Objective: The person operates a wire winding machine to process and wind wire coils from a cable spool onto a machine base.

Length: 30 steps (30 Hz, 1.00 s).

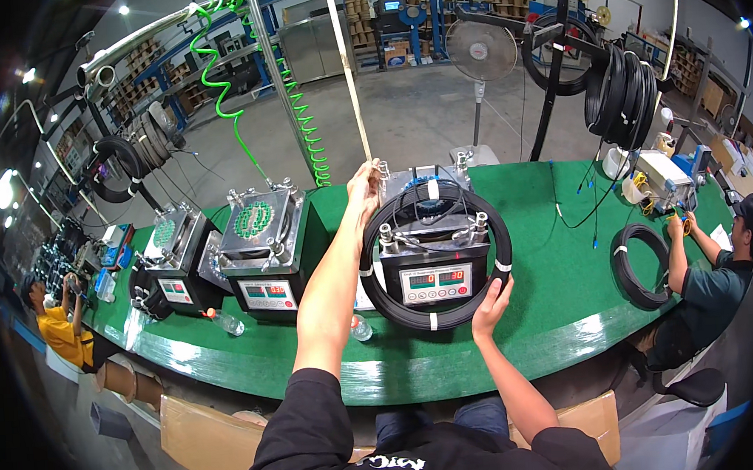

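A coil of black cable (502, 244), bound with white ties, stands upright in front of a metal-topped machine (442, 260) with a red digital display. At the coil's lower right edge my right hand (489, 308) is closed round the cable. My left arm reaches past the coil's left side, and my left hand (363, 187) is at the machine's far left metal post (383, 170). Its fingers are pinched together; what they hold is too small to make out. A thin cable loops over the machine top inside the ring.
Two similar machines (263, 245) (173, 258) stand to the left on the green bench (558, 285). Small bottles (360, 327) lie near the front edge. Another cable coil (640, 265) is at right beside a seated co-worker (719, 277); another person (62, 324) works at far left.
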Tool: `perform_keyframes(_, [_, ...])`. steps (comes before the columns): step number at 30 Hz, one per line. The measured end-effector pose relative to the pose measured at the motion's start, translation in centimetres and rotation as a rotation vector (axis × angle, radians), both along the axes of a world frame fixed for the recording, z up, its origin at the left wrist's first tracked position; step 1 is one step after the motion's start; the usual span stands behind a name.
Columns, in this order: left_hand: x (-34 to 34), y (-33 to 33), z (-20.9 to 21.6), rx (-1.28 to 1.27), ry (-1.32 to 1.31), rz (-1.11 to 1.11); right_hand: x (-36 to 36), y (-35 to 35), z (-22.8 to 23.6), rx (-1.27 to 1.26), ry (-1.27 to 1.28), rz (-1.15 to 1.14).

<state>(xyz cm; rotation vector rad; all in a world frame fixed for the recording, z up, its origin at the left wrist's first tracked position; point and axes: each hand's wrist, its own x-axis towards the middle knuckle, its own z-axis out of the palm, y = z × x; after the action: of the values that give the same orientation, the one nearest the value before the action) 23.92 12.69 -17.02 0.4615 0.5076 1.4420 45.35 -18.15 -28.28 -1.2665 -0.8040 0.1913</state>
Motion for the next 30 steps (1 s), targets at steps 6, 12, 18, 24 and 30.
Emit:
perform_keyframes(6, [-1.4, -3.1, 2.4, 0.125, 0.734, -0.019, 0.0, -0.3, 0.6, -0.021, 0.033, 0.079])
perform_keyframes(12, [0.7, -20.2, 5.5, 0.515, 1.202, 0.306, 0.6, -0.1, 0.6, -0.005, 0.021, 0.069])
perform_keyframes(18, [0.9, -24.9, 3.5, 1.056, 1.798, 0.748, 0.3, 0.2, -0.5, 0.006, 0.018, 0.041])
perform_keyframes(24, [-0.1, -24.1, 1.1, 0.837, 1.377, 0.577, 0.3, -0.3, 0.0, -0.015, 0.044, 0.069])
perform_keyframes(30, [0.2, -22.6, -1.0, 0.706, 0.76, 0.704, 0.8, -0.4, 1.2, -0.033, 0.046, 0.103])
